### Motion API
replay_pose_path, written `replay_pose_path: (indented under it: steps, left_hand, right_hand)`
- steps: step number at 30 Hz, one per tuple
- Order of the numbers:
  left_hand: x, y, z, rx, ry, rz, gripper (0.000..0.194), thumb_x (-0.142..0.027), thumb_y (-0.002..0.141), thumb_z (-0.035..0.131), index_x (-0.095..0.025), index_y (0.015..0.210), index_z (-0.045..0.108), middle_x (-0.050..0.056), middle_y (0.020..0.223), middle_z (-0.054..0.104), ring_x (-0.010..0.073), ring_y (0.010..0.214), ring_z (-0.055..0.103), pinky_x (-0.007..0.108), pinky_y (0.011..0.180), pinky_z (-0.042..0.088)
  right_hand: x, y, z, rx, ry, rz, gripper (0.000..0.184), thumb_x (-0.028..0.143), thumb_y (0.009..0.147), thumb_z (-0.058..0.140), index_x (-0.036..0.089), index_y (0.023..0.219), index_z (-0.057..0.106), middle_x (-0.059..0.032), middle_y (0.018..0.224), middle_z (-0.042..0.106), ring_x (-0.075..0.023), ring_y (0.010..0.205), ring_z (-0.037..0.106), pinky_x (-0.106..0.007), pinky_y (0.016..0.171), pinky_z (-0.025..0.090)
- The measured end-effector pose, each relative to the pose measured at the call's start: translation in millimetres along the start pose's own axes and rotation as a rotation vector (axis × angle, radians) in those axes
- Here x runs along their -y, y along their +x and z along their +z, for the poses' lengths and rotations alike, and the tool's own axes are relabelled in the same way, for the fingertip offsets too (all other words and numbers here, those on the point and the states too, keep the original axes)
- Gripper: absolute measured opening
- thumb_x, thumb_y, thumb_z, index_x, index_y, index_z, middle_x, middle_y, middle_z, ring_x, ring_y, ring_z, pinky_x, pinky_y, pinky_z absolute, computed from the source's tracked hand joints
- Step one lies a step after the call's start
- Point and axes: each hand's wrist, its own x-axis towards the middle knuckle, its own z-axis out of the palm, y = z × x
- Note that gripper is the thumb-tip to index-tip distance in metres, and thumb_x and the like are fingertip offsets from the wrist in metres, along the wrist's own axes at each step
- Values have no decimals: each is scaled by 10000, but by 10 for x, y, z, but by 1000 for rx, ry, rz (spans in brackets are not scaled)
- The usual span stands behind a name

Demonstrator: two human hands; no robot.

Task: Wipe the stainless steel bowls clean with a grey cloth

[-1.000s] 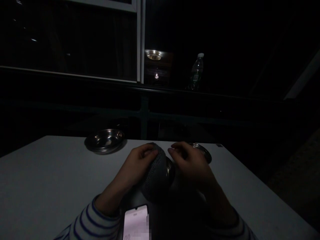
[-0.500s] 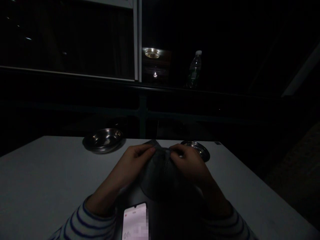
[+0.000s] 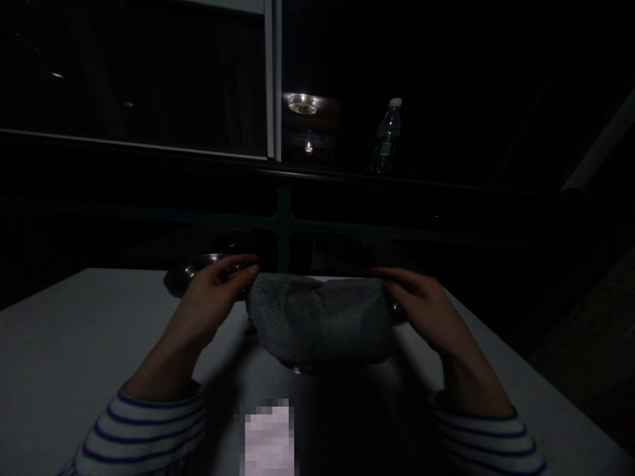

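A grey cloth (image 3: 322, 320) is stretched sideways between my two hands, above the white table (image 3: 99, 357). My left hand (image 3: 211, 291) pinches its upper left corner between thumb and fingers. At the upper right corner, my right hand (image 3: 421, 301) grips it the same way. The cloth hangs down and hides most of something with a shiny rim beneath it. Behind my left hand sits a stack of metal bowls (image 3: 181, 279), partly covered by the hand. Another metal dish (image 3: 398, 313) is mostly hidden behind the cloth and my right hand.
A lit phone (image 3: 268, 439), its screen blurred out, lies at the near edge of the table. Beyond the table, a clear plastic bottle (image 3: 387, 139) with a white cap stands on the ledge by the dark window. The scene is very dim.
My hands have moved apart, left and right, from close together at the middle. The cloth, bunched before, is now spread wide between them.
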Motion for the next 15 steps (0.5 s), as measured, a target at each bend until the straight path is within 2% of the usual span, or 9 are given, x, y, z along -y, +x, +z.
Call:
replay_pose_path:
  steps: [3, 7, 11, 15]
  left_hand:
    - [14, 15, -38, 64, 1, -9, 368, -385, 641, 654, -151, 925, 653, 54, 872, 683, 193, 808, 618, 305, 735, 483]
    - [0, 13, -72, 133, 142, 27, 432, -395, 613, 675, -156, 972, 651, 73, 961, 680, 234, 916, 600, 360, 846, 443]
    - [-3, 20, -90, 178, 307, 89, 422, -405, 654, 633, -152, 991, 647, 69, 959, 681, 234, 897, 602, 355, 821, 451]
    - [36, 49, -113, 244, 395, 135, 303, -396, 708, 575, -161, 867, 681, 41, 824, 694, 194, 776, 611, 309, 746, 462]
  right_hand:
    - [23, 2, -18, -18, 3, 75, 309, 249, 735, 464, 148, 957, 654, -53, 848, 665, -168, 750, 601, -267, 627, 458]
    - [45, 2, -22, -6, -27, 110, 328, 268, 715, 531, 125, 991, 634, -69, 855, 665, -177, 722, 607, -270, 588, 460]
    - [-36, 24, -46, -24, -153, 62, 300, 304, 735, 543, 157, 985, 621, -62, 882, 654, -194, 769, 601, -302, 637, 454]
    - [-136, 45, -89, -57, -197, 30, 243, 356, 774, 501, 184, 902, 614, -44, 841, 638, -188, 765, 588, -315, 677, 440]
